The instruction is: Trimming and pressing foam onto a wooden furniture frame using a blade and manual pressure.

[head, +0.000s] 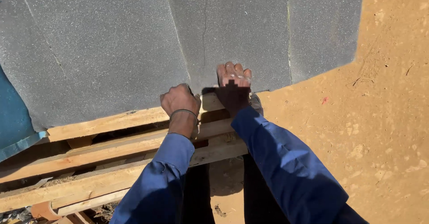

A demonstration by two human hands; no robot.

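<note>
Nearest, two blue sleeves (286, 166) reach out over a wooden pallet (111, 161) standing on orange dirt (384, 130). The left hand (180, 99) is curled tight over the near edge of a grey speckled slab (232, 31); the right hand (233, 78) lies on the same edge, fingers bent over it. The slab lies flat on the pallet, between two like slabs (89, 45), not yet lifted or shifted. A blue sheet (13, 116) shows far left.
</note>
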